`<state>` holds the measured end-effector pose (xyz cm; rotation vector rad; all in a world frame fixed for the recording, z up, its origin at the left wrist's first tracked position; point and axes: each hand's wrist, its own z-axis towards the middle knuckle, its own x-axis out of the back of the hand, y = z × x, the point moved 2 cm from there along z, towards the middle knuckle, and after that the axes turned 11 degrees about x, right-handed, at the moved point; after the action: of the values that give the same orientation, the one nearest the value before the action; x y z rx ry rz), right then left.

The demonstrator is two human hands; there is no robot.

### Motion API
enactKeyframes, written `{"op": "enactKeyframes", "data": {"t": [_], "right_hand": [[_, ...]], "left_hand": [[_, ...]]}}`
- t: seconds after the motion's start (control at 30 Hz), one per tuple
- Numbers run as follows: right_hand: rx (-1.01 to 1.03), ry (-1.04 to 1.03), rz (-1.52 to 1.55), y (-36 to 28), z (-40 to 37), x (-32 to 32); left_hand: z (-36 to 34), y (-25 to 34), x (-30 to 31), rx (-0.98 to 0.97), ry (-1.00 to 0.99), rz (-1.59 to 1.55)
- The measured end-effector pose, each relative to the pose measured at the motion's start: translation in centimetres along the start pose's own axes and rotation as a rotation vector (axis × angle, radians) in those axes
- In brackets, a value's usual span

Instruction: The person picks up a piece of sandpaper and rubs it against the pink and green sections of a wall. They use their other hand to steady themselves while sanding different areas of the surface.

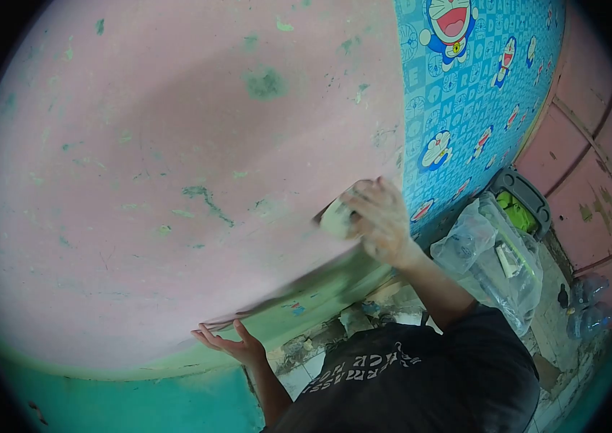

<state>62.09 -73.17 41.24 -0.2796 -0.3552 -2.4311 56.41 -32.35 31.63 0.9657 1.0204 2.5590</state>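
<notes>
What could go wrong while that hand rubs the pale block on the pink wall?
1. The right hand works the pale block right beside the blue cartoon sheet; a stray stroke could scuff or tear its edge.
2. The pink wall shows flaked patches; loosened bits may drop onto the plastic bag below.
3. The left hand leans open on the wall; it might slip.

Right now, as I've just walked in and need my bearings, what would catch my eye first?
A big pink wall flecked with green patches fills most of the view. The right hand presses a pale block against it at centre right, and the left hand is spread open against it lower down. A bright blue cartoon-cat sheet covers the upper right.
</notes>
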Motion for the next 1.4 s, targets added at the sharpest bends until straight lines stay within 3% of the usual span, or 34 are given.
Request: {"op": "enactKeyframes", "data": {"t": [0.1,0.2,0.23,0.33,0.37,0.5,0.63,0.73,0.87,0.93,1.0,1.07,1.2,1.27,1.37,1.4], "right_hand": [[-0.39,0.409,-0.038,2.4,-1.2,-0.1],[-0.252,0.115,0.074,-0.3,-0.8,-0.7],[-0.051,0.011,0.014,-0.9,-1.1,-0.6],[-0.36,0.209,-0.046,0.8,-1.3,0.4],[-0.545,0.386,-0.005,1.0,-2.4,-0.4],[-0.086,0.033,0.025,-1.6,-0.9,-0.4],[-0.477,0.27,-0.112,1.2,-1.3,1.3],[-0.456,0.251,-0.117,0.0,-0.2,1.0],[-0.059,0.02,0.107,-5.4,2.2,-2.3],[-0.179,-0.061,0.062,-5.0,2.9,-3.0],[-0.269,0.05,-0.143,-3.5,5.1,-2.6],[-0.353,0.449,-0.228,-1.9,6.1,-2.5],[-0.017,0.206,-0.114,-7.3,8.0,-6.2],[0.066,0.293,-0.12,-7.3,9.4,-6.7],[-0.285,0.458,-0.472,-5.6,12.2,-4.9],[-0.285,0.44,-0.444,-6.6,12.8,-5.1]], "left_hand": [[-0.1,-0.1,0.3,-0.033,-0.01,0.009],[-0.5,0.2,0.4,-0.026,-0.03,0.006],[-0.5,0.2,0.3,-0.011,-0.037,0.004],[-0.4,0.4,0.2,-0.032,-0.061,-0.002],[-0.6,0.5,0.4,-0.044,-0.069,-0.002],[-1.4,0.4,-0.1,-0.093,-0.107,0.01],[-1.8,0.8,-0.9,-0.123,-0.101,-0.042],[-1.8,0.5,-0.9,-0.157,-0.098,-0.056],[-1.8,-0.4,-0.6,-0.174,-0.112,-0.07],[-1.4,-0.6,0.2,-0.198,-0.119,-0.084],[-0.2,-1.5,1.7,-0.203,-0.107,-0.088],[1.5,-2.9,3.5,-0.175,-0.081,-0.094],[4.7,-6.3,7.5,-0.071,-0.054,-0.052],[5.5,-8.1,9.0,-0.052,-0.033,-0.047],[6.0,-11.1,10.5,0.012,-0.033,-0.045],[5.9,-11.9,10.8,0.045,-0.044,-0.088]]}}
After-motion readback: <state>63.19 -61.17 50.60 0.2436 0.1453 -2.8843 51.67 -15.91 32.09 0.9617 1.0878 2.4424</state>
